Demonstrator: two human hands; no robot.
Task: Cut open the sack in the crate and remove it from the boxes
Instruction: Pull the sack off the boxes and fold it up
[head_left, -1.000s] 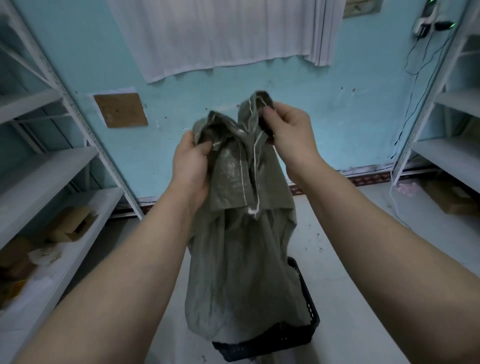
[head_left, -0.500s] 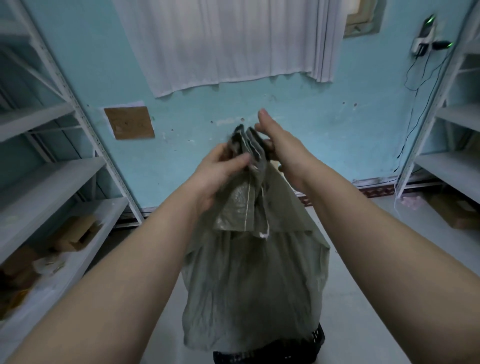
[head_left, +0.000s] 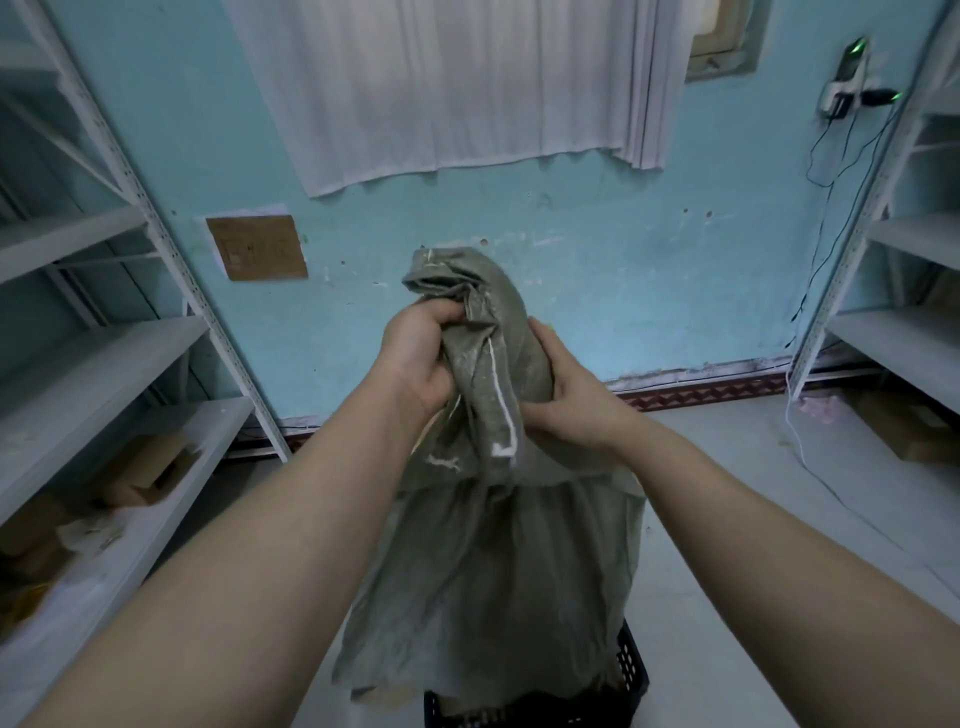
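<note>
left hand (head_left: 415, 358) grips sack (head_left: 493, 519) | right hand (head_left: 571, 405) grips sack | sack above crate (head_left: 631, 691)

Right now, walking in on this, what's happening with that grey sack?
A person is holding a limp grey-green sack up in front of them with both bare hands. The left hand grips the bunched top and the right hand clasps it from the other side. The rest hangs down over a black crate on the floor, hiding what is inside. Metal shelves stand on either side.
</note>
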